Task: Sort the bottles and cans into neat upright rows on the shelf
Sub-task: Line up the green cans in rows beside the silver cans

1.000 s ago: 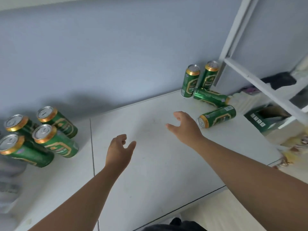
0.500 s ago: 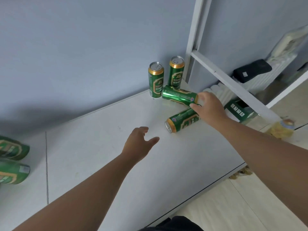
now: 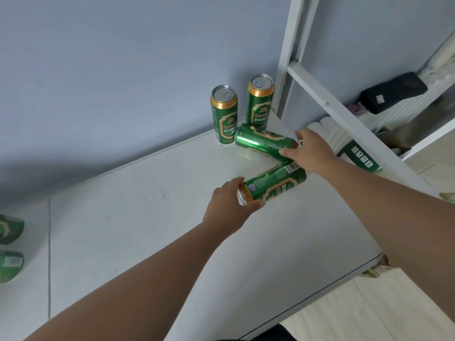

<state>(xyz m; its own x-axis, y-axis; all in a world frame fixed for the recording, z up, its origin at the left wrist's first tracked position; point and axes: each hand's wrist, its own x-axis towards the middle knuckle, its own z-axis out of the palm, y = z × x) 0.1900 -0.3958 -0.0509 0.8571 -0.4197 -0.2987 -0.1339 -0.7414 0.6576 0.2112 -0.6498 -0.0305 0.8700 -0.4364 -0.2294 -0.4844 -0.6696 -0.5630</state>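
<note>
Two green cans with gold rims stand upright against the wall, one on the left (image 3: 223,116) and one on the right (image 3: 260,103). In front of them two more green cans lie on their sides on the white shelf top (image 3: 138,217). My right hand (image 3: 311,151) grips the right end of the far lying can (image 3: 262,141). My left hand (image 3: 230,207) grips the top end of the near lying can (image 3: 275,184), thumb under and fingers over its rim.
Two more green cans (image 3: 9,247) show partly at the left edge. A white metal frame (image 3: 327,99) rises at the shelf's right end, with a black pouch (image 3: 394,92), white rolls and a green box (image 3: 359,156) behind it. The shelf's front edge drops to a pale floor.
My left hand has reached forward and taken hold of the near lying can. My right hand has shifted from the near can onto the far lying can. The view has moved closer.
</note>
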